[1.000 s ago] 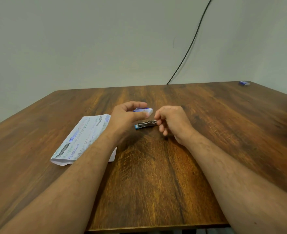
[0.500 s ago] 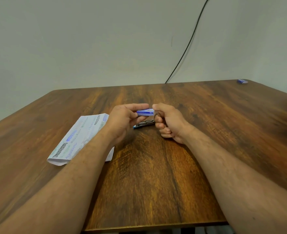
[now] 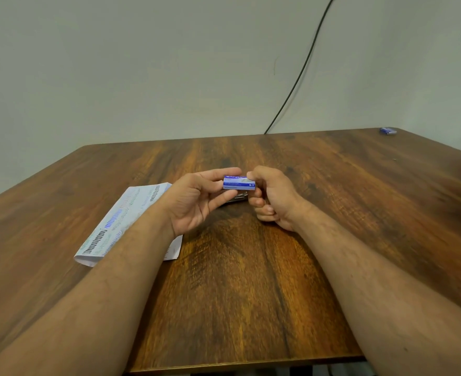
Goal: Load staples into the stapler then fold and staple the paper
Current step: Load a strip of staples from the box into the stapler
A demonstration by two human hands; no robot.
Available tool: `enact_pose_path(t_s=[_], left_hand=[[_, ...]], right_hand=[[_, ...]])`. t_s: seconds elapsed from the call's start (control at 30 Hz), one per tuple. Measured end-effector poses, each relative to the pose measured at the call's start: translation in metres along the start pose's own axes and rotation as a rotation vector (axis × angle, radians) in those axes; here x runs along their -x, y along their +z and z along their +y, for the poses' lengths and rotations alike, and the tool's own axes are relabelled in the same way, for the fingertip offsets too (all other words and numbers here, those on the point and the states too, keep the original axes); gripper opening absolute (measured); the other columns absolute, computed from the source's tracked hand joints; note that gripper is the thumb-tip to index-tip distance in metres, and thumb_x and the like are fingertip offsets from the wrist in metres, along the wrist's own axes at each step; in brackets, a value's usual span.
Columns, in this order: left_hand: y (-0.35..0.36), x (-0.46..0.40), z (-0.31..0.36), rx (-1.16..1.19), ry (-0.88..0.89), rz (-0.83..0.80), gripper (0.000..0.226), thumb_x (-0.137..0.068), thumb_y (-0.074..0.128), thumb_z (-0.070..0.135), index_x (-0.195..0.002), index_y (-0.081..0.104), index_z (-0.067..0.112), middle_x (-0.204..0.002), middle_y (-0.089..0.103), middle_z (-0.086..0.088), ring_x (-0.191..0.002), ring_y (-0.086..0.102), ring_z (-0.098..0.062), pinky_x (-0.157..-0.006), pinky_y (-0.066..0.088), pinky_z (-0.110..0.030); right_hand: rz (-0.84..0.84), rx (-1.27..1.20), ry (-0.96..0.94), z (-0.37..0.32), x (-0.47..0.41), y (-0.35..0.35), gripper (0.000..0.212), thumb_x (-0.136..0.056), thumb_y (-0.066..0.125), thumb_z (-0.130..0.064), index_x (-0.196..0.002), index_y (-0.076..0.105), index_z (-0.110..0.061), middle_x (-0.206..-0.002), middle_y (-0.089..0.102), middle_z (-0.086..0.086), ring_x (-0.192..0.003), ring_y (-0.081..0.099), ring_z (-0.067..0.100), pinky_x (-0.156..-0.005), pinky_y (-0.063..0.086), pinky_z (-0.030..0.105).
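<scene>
A small blue staple box (image 3: 239,182) is held above the wooden table (image 3: 346,202) at the centre of the frame, gripped from both ends. Its left end is pinched by the left hand (image 3: 196,202) between the thumb, seen along the upper edge, and the fingers curled beneath it; its right end is met by the right hand (image 3: 271,198), whose thumb and forefinger are closed on the box while the remaining fingers are curled into the palm. The printed long face of the box is turned toward the camera and is kept roughly level. Directly below the box, partly hidden by both hands, the metal stapler (image 3: 236,198) is seen lying on the table, with only a short grey section visible between the fingers; neither hand can be confirmed as touching it. The folded printed paper (image 3: 120,221) is laid flat at the centre left of the frame, partly covered by the left forearm. A second small blue box (image 3: 388,130) is located at the upper right corner of the table, well apart from the hands
</scene>
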State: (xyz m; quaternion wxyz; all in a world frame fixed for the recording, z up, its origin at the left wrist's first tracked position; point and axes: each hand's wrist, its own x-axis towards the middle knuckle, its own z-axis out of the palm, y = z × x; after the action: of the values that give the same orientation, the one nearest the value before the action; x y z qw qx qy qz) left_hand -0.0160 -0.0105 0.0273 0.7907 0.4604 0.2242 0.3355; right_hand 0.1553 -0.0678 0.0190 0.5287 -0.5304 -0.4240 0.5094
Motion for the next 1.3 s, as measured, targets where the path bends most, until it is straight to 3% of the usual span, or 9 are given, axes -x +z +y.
enact_pose_path(t_s=[0.27,0.47,0.8,0.93,1.07,1.17,1.3], left_hand=[[-0.005,-0.004,0.002,-0.023,-0.012,0.129,0.022,-0.084,0.063,-0.005,-0.093,0.081,0.002,-0.097,0.078,-0.017,-0.08,0.077,-0.017,-0.073,0.057,-0.019],[-0.001,-0.003,0.001,-0.147,0.061,0.241,0.019,-0.092,0.06,-0.002,-0.101,0.076,0.003,-0.09,0.079,-0.013,-0.076,0.077,-0.016,-0.067,0.059,-0.019],[0.001,0.0,0.001,-0.117,0.106,0.314,0.022,-0.099,0.053,0.001,-0.113,0.07,0.005,-0.088,0.078,-0.012,-0.069,0.075,-0.013,-0.061,0.06,-0.019],[0.004,0.0,0.0,-0.097,0.154,0.347,0.023,-0.1,0.057,0.015,-0.121,0.061,0.006,-0.095,0.074,-0.012,-0.066,0.076,-0.013,-0.056,0.06,-0.022],[0.005,0.0,-0.001,-0.181,0.122,0.277,0.034,-0.091,0.07,0.032,-0.113,0.061,0.008,-0.085,0.079,-0.011,-0.07,0.076,-0.017,-0.057,0.061,-0.022],[0.005,-0.001,-0.003,-0.249,0.118,0.243,0.024,-0.089,0.073,0.02,-0.105,0.062,0.007,-0.085,0.078,-0.012,-0.068,0.074,-0.015,-0.057,0.061,-0.02],[0.002,-0.004,-0.004,-0.259,0.16,0.316,0.018,-0.089,0.073,0.015,-0.102,0.067,0.005,-0.083,0.077,-0.012,-0.067,0.072,-0.013,-0.062,0.061,-0.02]], right_hand=[[0.008,0.019,-0.034,-0.002,0.0,0.002,0.058,-0.098,0.046,-0.056,-0.054,0.043,-0.019,-0.047,0.037,-0.003,-0.029,0.024,0.007,-0.032,0.019,0.016],[-0.017,0.012,-0.033,0.0,-0.003,0.0,0.049,-0.097,0.05,-0.041,-0.053,0.043,-0.019,-0.046,0.037,-0.003,-0.028,0.025,0.006,-0.03,0.019,0.016],[-0.04,-0.03,-0.017,0.002,-0.004,0.0,0.037,-0.095,0.04,-0.028,-0.06,0.042,-0.015,-0.047,0.038,-0.003,-0.03,0.023,0.006,-0.031,0.016,0.016],[-0.006,-0.014,-0.043,0.001,-0.005,0.001,0.038,-0.095,0.046,-0.028,-0.059,0.042,-0.015,-0.048,0.038,-0.002,-0.03,0.024,0.006,-0.032,0.017,0.016],[0.025,-0.005,-0.068,0.002,-0.007,0.003,0.038,-0.095,0.048,-0.028,-0.061,0.046,-0.013,-0.049,0.041,-0.002,-0.03,0.026,0.007,-0.032,0.018,0.016],[0.05,0.004,-0.081,0.003,-0.008,0.004,0.036,-0.094,0.049,-0.025,-0.061,0.046,-0.011,-0.049,0.04,0.0,-0.03,0.025,0.007,-0.034,0.017,0.015],[0.065,0.063,-0.066,0.003,-0.008,0.008,0.03,-0.087,0.047,-0.013,-0.057,0.048,-0.01,-0.05,0.041,0.003,-0.03,0.025,0.009,-0.036,0.017,0.014]])
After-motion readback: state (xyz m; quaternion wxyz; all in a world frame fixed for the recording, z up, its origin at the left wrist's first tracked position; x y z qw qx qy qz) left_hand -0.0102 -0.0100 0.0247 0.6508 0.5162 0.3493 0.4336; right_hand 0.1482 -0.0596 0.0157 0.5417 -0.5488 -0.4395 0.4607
